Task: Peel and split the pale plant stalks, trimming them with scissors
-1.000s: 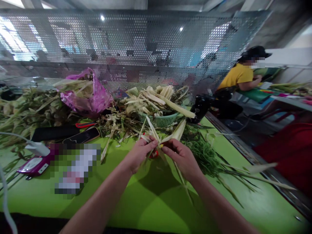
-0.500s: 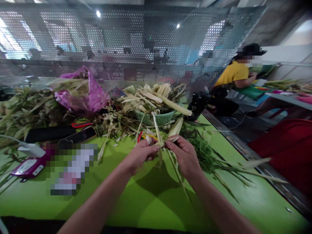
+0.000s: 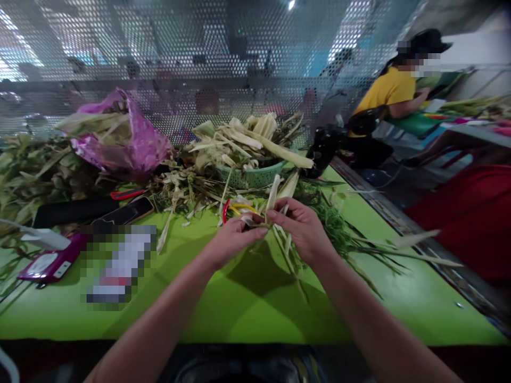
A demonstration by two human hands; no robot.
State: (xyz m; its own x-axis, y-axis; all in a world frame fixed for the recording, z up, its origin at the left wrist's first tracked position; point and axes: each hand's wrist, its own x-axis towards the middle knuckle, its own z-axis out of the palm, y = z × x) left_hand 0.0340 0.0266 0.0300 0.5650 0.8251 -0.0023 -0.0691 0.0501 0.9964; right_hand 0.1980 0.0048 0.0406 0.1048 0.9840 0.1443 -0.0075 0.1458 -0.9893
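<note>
Over the green table, both my hands meet around pale strips of dried corn husk. My left hand is closed on the lower part of the strips, thumb pointing right. With thumb and fingers pinched, my right hand grips the husk close to the left thumb. One strip sticks up between the hands. Just behind the left hand lie scissors with red and yellow handles, partly hidden. Long husk strands trail on the table below the right hand.
A green basket heaped with husks stands behind my hands. A pink bag, phone, red cutter and purple power strip lie left. Green fibres lie right. A person in yellow sits beyond.
The view has tipped down a little. My hands have shifted on the husk, and a strip now stands upright between them where it leaned away before.
</note>
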